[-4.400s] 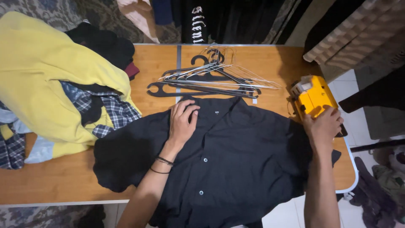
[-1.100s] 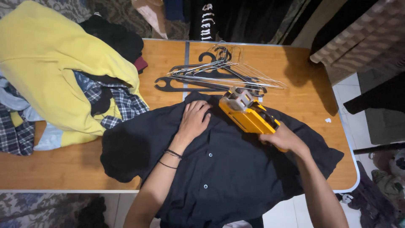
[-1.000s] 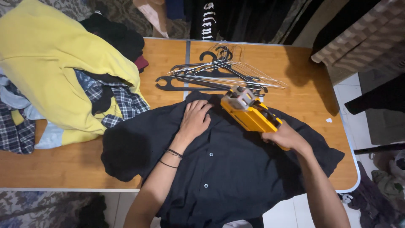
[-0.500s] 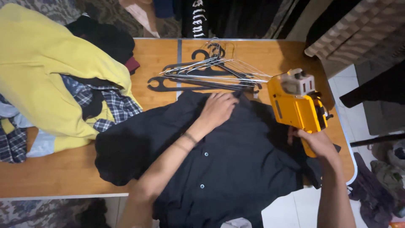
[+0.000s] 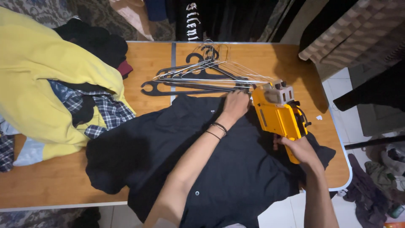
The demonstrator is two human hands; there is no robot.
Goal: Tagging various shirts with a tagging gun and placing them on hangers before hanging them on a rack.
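A black button shirt lies spread on the wooden table. My left hand rests on the shirt's collar area near its far edge, fingers curled on the cloth. My right hand grips the handle of a yellow steam iron, which is held just above the shirt, right beside the left hand. Thin dark bands circle my left wrist.
Several black and wire hangers lie at the table's far side. A heap with a yellow garment and plaid shirts fills the left. Dark clothes hang behind. The table's right edge meets a tiled floor.
My left hand slid right along the collar. The iron swung out to the right and has come back beside the left hand over the shirt.
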